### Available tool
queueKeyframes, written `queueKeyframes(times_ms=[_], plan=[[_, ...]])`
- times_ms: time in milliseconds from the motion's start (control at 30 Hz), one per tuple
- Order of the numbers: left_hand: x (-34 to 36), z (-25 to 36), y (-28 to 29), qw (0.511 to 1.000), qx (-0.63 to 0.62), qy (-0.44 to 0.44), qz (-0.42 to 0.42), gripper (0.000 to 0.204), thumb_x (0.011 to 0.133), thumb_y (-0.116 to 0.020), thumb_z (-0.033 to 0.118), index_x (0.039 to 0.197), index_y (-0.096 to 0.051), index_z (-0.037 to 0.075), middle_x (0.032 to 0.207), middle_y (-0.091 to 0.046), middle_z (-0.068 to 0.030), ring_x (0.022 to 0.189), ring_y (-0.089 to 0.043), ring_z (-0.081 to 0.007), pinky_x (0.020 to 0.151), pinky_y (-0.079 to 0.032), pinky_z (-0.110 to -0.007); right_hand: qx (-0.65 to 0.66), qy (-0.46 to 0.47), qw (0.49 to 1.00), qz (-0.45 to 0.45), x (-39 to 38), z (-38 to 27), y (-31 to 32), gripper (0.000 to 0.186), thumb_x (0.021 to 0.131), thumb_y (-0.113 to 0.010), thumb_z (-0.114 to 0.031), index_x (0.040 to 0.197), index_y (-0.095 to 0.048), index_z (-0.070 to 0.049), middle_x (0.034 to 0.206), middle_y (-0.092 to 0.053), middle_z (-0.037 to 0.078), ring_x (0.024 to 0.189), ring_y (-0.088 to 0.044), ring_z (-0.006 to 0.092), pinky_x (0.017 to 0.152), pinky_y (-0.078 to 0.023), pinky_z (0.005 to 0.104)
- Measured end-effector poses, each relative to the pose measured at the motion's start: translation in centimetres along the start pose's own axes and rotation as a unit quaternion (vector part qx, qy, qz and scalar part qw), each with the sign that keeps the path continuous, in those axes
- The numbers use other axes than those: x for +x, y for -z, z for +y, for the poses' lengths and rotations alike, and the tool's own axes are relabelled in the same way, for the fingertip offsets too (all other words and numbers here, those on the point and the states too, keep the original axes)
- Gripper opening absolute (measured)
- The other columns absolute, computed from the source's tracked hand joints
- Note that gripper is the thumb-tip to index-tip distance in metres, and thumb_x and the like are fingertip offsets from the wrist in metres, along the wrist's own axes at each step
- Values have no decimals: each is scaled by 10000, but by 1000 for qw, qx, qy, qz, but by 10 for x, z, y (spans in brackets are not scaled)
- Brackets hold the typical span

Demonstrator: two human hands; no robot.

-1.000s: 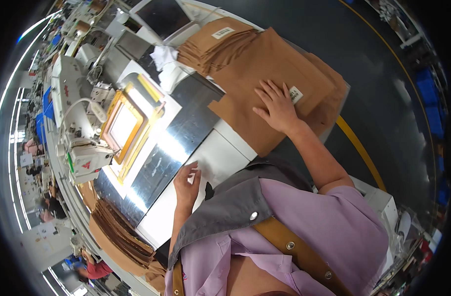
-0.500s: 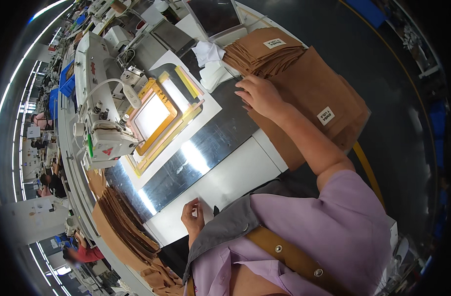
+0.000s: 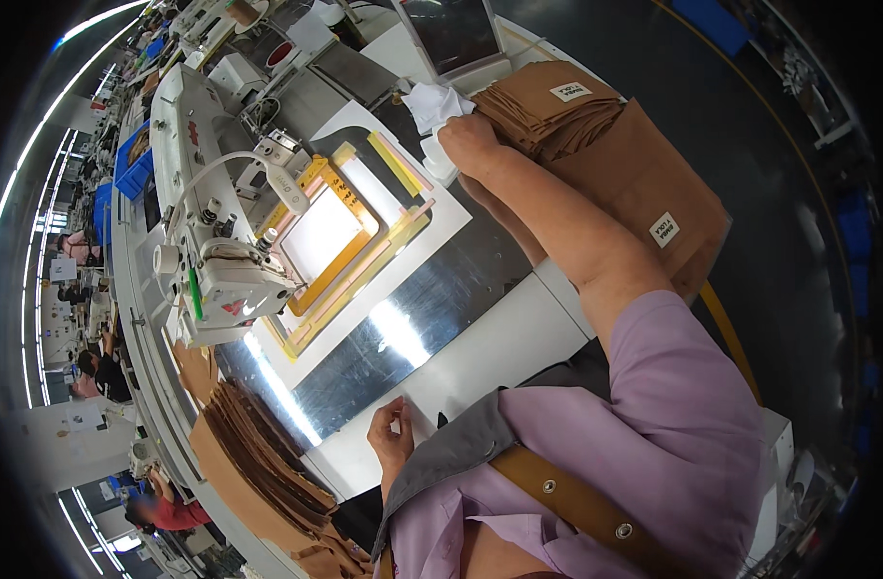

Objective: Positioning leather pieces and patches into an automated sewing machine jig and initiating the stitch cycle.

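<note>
White crumpled sheets [image 3: 436,102]: lying beside flat brown stacked pieces [image 3: 543,96]; probably handling light, soft; loose edges offering the best pinch.
Right hand [image 3: 468,143]: overlapping their edge; cannot tell grip.
Left hand [image 3: 391,436]: hanging loosely curled, seemingly empty.

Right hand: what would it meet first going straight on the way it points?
Probably the crumpled white bundle just ahead of the right hand; they overlap in view, so whether they touch is unclear.
</note>
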State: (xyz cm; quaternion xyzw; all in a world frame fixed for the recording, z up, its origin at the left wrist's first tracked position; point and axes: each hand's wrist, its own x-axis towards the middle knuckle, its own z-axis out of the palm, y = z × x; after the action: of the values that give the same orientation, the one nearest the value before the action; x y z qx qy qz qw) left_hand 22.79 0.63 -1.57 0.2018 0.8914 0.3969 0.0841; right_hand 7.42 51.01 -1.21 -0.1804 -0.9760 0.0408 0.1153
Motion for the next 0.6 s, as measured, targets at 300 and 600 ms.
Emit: queueKeyframes(times_ms=[300, 600], plan=[[36, -1, 19, 994, 66, -50, -69, 134, 893, -709, 31, 1023, -743, 31, 885, -722, -131, 800, -712, -268, 735, -553, -358, -1, -40, 999, -6, 8, 0, -6, 142, 862, -685, -152, 881, -792, -60, 931, -770, 182, 889, -767, 313, 772, -617, 420], [45, -6, 29, 991, 60, -51, -111, 139, 895, -706, 45, 1024, -758, 40, 922, -749, -137, 792, -727, -283, 736, -573, -360, 112, -92, 989, 21, 4, 18, -8, 137, 831, -695, -172, 835, -798, -81, 851, -749, 192, 836, -745, 363, 798, -594, 453]])
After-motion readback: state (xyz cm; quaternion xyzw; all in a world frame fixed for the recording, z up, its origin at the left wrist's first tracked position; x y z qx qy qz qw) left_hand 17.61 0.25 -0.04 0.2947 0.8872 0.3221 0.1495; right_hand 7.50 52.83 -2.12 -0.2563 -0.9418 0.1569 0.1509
